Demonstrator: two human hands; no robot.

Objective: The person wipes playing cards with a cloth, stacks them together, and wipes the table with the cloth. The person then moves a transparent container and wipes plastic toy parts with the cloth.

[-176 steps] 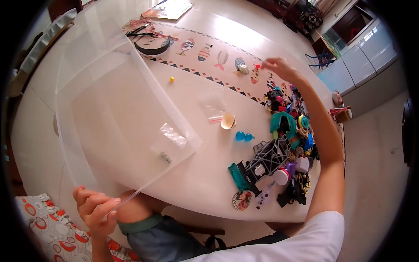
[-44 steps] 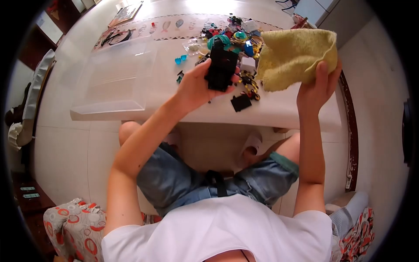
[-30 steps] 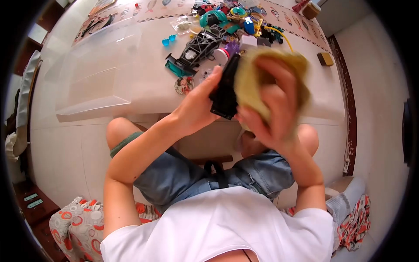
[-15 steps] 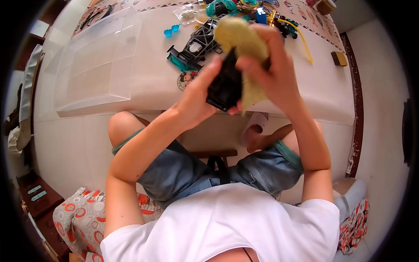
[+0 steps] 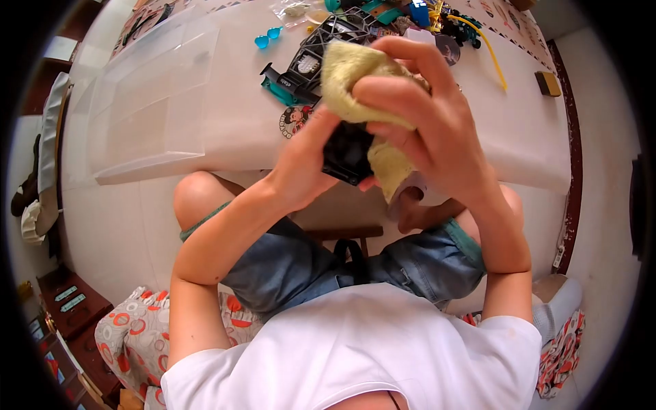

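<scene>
A black plastic part (image 5: 347,152) is gripped in my left hand (image 5: 301,164) just off the table's near edge. My right hand (image 5: 430,116) has its fingers bent round a yellow cloth (image 5: 352,80), pressed over the upper end of the black part. One corner of the cloth hangs down along the part's right side. The cloth hides the top of the part. Behind my hands, a grey lattice toy frame (image 5: 335,34) with a black and teal end lies on the table (image 5: 239,102), beside a round sticker with a printed figure (image 5: 294,121).
A clear plastic bin (image 5: 154,102) stands at the table's left. Blue heart-shaped pieces (image 5: 268,37) and a small plastic bag (image 5: 290,12) lie behind. Mixed toy parts and a yellow tube (image 5: 488,51) are at the back right, with a yellow-black block (image 5: 547,84) near the right edge.
Since the first frame, the black part and the cloth have come into my hands. Over the last second, the cloth has moved left across the top of the black part.
</scene>
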